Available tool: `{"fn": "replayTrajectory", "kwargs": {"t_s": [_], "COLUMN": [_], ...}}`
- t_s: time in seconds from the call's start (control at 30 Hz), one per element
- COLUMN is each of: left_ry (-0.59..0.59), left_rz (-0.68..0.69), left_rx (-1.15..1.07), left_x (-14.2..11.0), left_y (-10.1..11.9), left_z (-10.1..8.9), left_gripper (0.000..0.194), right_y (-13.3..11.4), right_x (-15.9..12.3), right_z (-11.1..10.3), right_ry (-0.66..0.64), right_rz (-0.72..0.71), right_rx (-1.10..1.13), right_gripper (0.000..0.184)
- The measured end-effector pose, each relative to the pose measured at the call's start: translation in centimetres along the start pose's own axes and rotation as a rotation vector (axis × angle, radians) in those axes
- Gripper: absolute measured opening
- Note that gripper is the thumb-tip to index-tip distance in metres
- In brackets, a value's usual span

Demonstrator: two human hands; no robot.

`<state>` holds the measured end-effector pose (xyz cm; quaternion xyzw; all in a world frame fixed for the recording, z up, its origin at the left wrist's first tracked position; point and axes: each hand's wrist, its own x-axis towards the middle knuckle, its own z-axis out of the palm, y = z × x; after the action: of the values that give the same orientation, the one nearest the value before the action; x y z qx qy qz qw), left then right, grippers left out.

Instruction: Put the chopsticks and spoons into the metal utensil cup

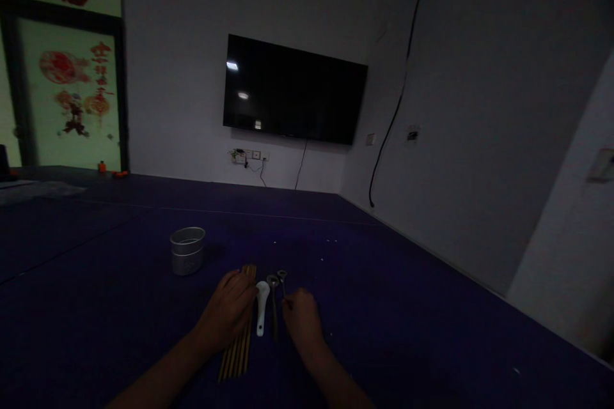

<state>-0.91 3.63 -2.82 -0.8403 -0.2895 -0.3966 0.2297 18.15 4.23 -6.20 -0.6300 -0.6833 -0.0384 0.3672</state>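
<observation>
Chopsticks of yellow-brown wood, slim and straight (pixel 243 342), lie as a loose fan on the dark purple tabletop (pixel 432 307), far ends toward twelve o'clock and near ends spreading toward seven; from my remote view I have the left hand (pixel 230 308) over their upper half, fingers bent and close together, though I cannot tell whether they grip the sticks or only rest on them. Just beside the sticks, at three o'clock, lies the glossy white short-handled spoon (pixel 261 308), bowl to twelve, handle to six; next past it comes the long silver-grey metal spoon (pixel 273 280), lying the same way with no hand on it. I have the right hand (pixel 301 318) further out at three, fingers narrow and seemingly pinching the handle of the small silver-grey metal spoon (pixel 282 275), whose bowl points to eleven. The pale grey cylindrical cup (pixel 187 252) stands upright between ten and eleven from the left hand, untouched and apart from the utensils. As I judge progress, the row is mostly formed, every utensil roughly side by side; what remains, so far as I can see, is the outermost spoon, slanted and not yet released.
</observation>
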Motion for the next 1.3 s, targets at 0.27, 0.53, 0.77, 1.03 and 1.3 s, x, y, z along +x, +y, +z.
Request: {"fn": "replayTrajectory", "kwargs": {"t_s": [0.27,0.53,0.77,1.03,1.3], "left_ry": [-0.016,-0.017,-0.091,-0.123,-0.134], "left_rz": [0.007,-0.021,-0.078,-0.109,-0.240], "left_rx": [-0.006,-0.023,-0.026,-0.083,-0.159], "left_x": [-0.1,-0.1,-0.5,-0.6,-0.4], "left_y": [-0.1,-0.1,-0.4,-0.6,-0.6], "left_z": [0.2,0.3,0.4,0.4,0.1], "left_gripper": [0.025,0.023,0.025,0.023,0.023], "right_y": [-0.7,-1.7,-2.4,-3.0,-3.1], "right_x": [-0.3,-0.4,-0.2,-0.2,-0.3], "right_z": [-0.4,-1.4,-2.1,-2.6,-2.7], "right_ry": [-0.009,-0.099,-0.174,-0.219,-0.235], "right_rz": [-0.002,0.065,0.118,0.140,0.140], "right_rx": [-0.117,-0.159,-0.187,-0.200,-0.210], "right_gripper": [0.025,0.024,0.024,0.026,0.027]}}
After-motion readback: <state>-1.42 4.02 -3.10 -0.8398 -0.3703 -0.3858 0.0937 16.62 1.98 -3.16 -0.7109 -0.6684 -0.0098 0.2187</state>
